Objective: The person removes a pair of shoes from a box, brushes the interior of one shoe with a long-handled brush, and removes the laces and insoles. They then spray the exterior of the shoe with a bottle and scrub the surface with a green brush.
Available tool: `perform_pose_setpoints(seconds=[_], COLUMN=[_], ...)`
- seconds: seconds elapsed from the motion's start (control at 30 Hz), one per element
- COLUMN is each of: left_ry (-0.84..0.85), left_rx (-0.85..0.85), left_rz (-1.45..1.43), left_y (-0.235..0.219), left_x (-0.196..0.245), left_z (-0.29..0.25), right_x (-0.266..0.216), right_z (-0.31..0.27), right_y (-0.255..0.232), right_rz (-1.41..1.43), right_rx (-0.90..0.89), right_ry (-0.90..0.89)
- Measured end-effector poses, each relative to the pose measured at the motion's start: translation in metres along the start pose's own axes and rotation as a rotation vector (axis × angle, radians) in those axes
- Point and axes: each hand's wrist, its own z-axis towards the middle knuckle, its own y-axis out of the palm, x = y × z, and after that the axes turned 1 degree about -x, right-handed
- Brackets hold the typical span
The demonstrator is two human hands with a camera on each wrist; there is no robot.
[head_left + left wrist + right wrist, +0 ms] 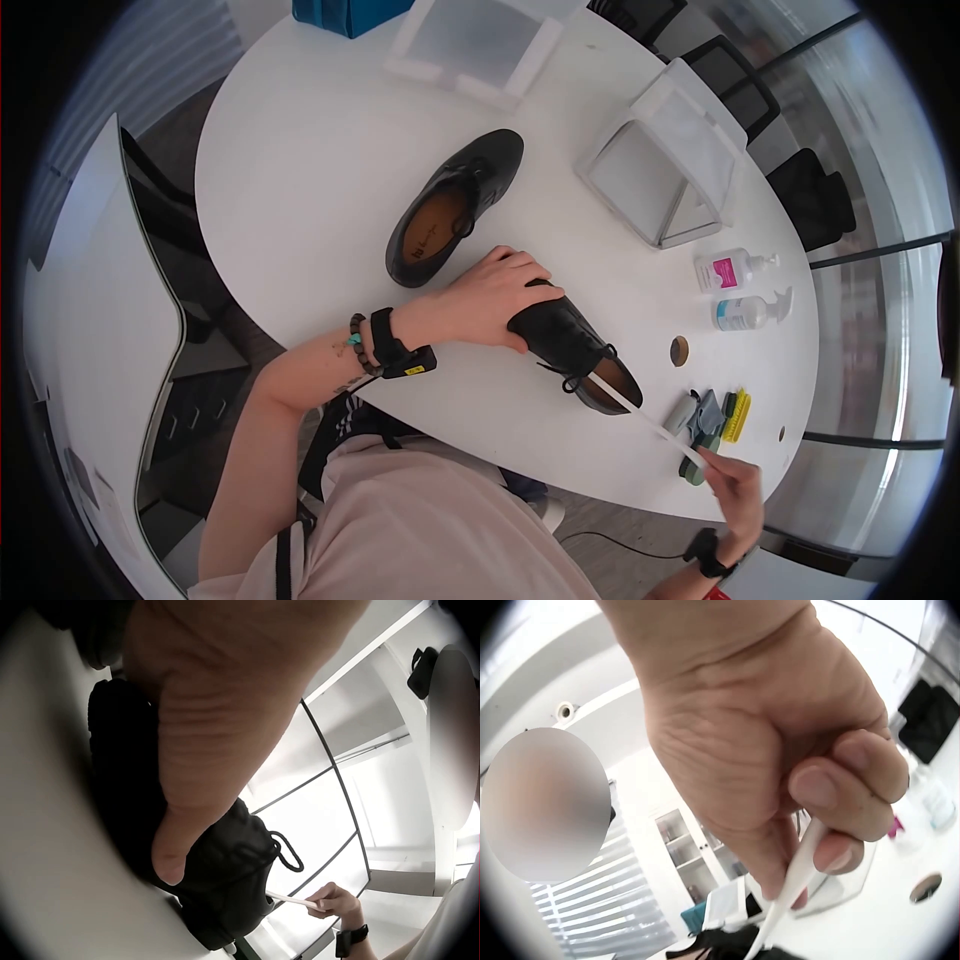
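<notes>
A black lace-up shoe (562, 335) lies on the white table, its toe under the left hand (490, 300), whose thumb and fingers grip both sides. From the shoe's opening a long thin white strip (655, 430) runs to the right hand (735, 490), which pinches its far end. In the right wrist view the white piece (799, 874) sits between thumb and curled fingers. The left wrist view shows the left thumb (180, 840) against the dark shoe (225, 877). The strip's end inside the shoe is hidden. Beside the left hand lies a second black shoe (455, 205).
Two clear plastic boxes (470, 50) (665, 160) stand at the table's far side. Two bottles (725, 270) (742, 314) are at the right. Closer in lie a yellow brush (737, 415) and grey and green items (708, 418). A teal box (350, 12) is at the far edge.
</notes>
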Motion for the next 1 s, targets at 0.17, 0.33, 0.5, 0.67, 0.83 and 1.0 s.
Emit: perform_pose_setpoints(seconds=[0.17, 0.33, 0.5, 0.67, 0.83, 1.0], left_ry=[0.015, 0.052, 0.016, 0.019, 0.003, -0.008], left_rx=[0.02, 0.019, 0.001, -0.015, -0.009, -0.027], left_rz=[0.028, 0.054, 0.056, 0.072, 0.062, 0.061], left_y=[0.0, -0.002, 0.002, 0.0, 0.002, 0.001], left_x=[0.002, -0.001, -0.001, 0.001, -0.003, 0.001], left_z=[-0.001, 0.001, 0.001, 0.002, 0.0, 0.001], right_x=[-0.018, -0.03, -0.035, -0.065, -0.056, -0.032], right_z=[-0.016, -0.013, -0.06, -0.018, -0.019, -0.026], right_y=[-0.012, 0.006, -0.088, -0.048, -0.022, 0.004], right_rz=[-0.079, -0.11, -0.143, -0.284, -0.412, -0.317], right_rx=[0.013, 0.054, 0.089, 0.087, 0.191, 0.34], right_ry=[-0.037, -0.068, 0.145, -0.029, -0.148, -0.124])
